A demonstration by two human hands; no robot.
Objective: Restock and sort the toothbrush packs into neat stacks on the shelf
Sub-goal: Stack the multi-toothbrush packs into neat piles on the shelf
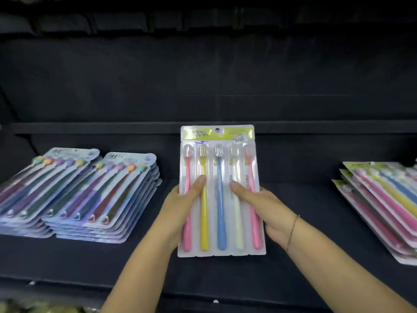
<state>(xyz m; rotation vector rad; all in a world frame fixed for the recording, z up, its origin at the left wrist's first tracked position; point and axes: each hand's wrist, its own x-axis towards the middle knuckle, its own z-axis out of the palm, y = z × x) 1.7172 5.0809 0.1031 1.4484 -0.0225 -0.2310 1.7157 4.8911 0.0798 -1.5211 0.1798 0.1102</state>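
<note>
1. Dark shelf (293, 222) carries blue-carded stacks (90, 195) at left and a yellow-carded stack (383, 199) at right.
2. Between them, left hand (180, 208) and right hand (266, 206) grip a five-brush toothbrush pack (220, 195) by its sides, thumbs on front.

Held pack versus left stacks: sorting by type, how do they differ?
The held pack has a yellow-green header, the left stacks pale blue cards. The held pack's brushes are pastel, the left stacks' darker. The left hand and right hand hold the pack; the stacks lie on the shelf. Five brushes each.
</note>
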